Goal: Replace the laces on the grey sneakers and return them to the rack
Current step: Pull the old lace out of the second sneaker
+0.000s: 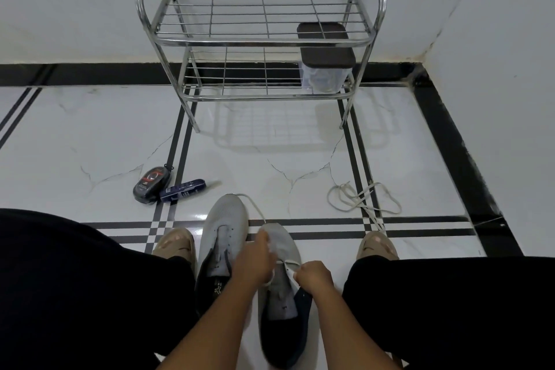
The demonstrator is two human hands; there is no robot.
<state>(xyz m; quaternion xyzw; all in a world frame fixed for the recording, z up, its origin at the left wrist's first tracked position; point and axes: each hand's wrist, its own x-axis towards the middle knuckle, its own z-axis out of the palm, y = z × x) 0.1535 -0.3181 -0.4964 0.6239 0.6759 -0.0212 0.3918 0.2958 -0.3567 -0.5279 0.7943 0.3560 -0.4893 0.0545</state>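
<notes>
Head view: right sneaker (280, 252) lies toe-forward between both hands; left hand (255, 261) grips its vamp; right hand (313, 275) pinches the lace (289, 264).

Two sneakers (255, 261) lie before the rack (258, 39); a loose lace (360, 198) right, probably polish (151, 185) left.

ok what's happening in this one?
A person sits on the floor with two grey sneakers between their feet. Both hands work on the right sneaker: the left hand rests over its laced area, and the right hand pinches the white lace at the eyelets. The left sneaker stands beside it with no lace in its eyelets. Another loose lace lies on the tiles to the right. The metal rack ahead holds only a lidded container.
</notes>
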